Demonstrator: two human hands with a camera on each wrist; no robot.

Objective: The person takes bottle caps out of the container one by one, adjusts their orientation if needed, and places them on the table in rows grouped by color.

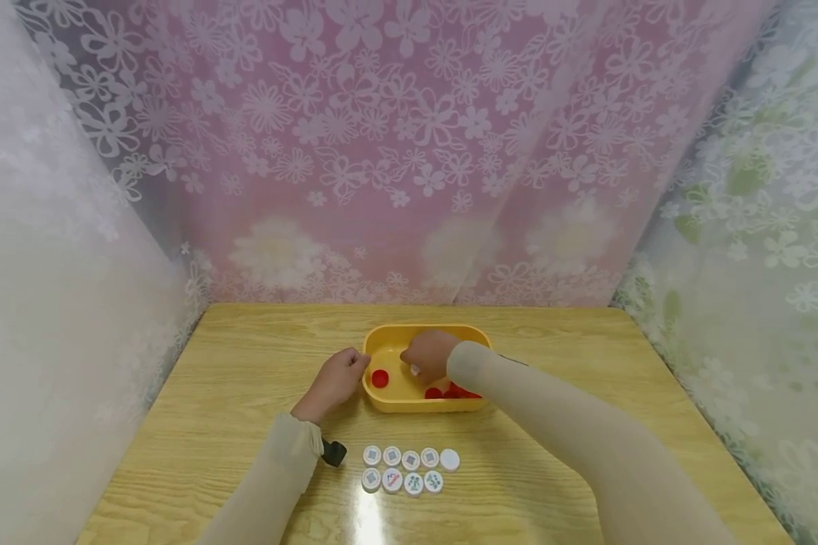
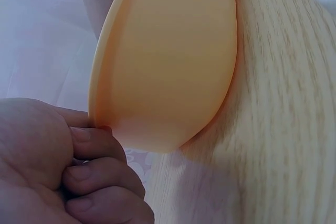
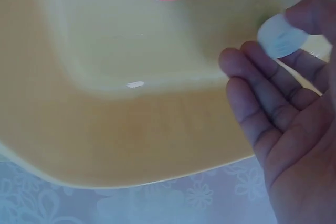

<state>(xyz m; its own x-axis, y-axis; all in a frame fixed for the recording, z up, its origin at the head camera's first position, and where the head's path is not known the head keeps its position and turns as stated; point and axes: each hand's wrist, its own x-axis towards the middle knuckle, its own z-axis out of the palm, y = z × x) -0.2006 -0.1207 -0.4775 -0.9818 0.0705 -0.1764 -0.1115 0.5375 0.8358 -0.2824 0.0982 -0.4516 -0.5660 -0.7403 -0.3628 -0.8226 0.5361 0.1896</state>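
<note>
A yellow oblong plastic basin (image 1: pixel 409 406) stands on the wooden table. At its left end my left hand (image 1: pixel 337 380) pinches the rim between thumb and curled forefinger, the other fingers folded below in the left wrist view. My right hand (image 1: pixel 431 354) reaches inside the basin. Between its thumb and fingers it pinches a white round cap (image 3: pixel 282 36) with faint print on its face; the other fingers are spread loosely. One red round cap (image 1: pixel 379 378) lies at the basin's left end. More red caps (image 1: pixel 433 393) gather at the near right, partly hidden by the right sleeve.
On the table in front of the basin, white round caps (image 1: pixel 411 459) sit in two rows, most with printed faces and one plain white cap (image 1: pixel 450 459) at the right. Floral curtains (image 1: pixel 409 151) hang behind and along both sides of the table (image 1: pixel 259 333).
</note>
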